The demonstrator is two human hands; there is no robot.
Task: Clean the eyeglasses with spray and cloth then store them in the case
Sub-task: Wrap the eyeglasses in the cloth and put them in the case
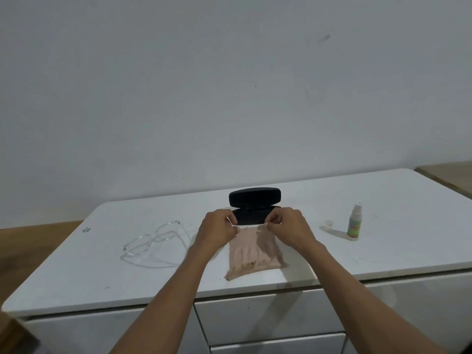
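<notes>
A pale pink cloth (251, 254) hangs spread between my hands just above the white tabletop (383, 200). My left hand (217, 229) pinches its upper left corner and my right hand (288, 227) pinches its upper right corner. Right behind my hands, a black glasses case (254, 204) stands open with its lid up. Clear-framed eyeglasses (153, 241) lie on the table to the left, temples unfolded. A small spray bottle (354, 222) with a green label stands upright at the right, and its clear cap (329, 223) lies beside it.
The white top belongs to a cabinet with drawers (268, 318) below its front edge. A plain wall rises directly behind it. Wooden surfaces show at the far right (452, 175) and the far left (30, 241).
</notes>
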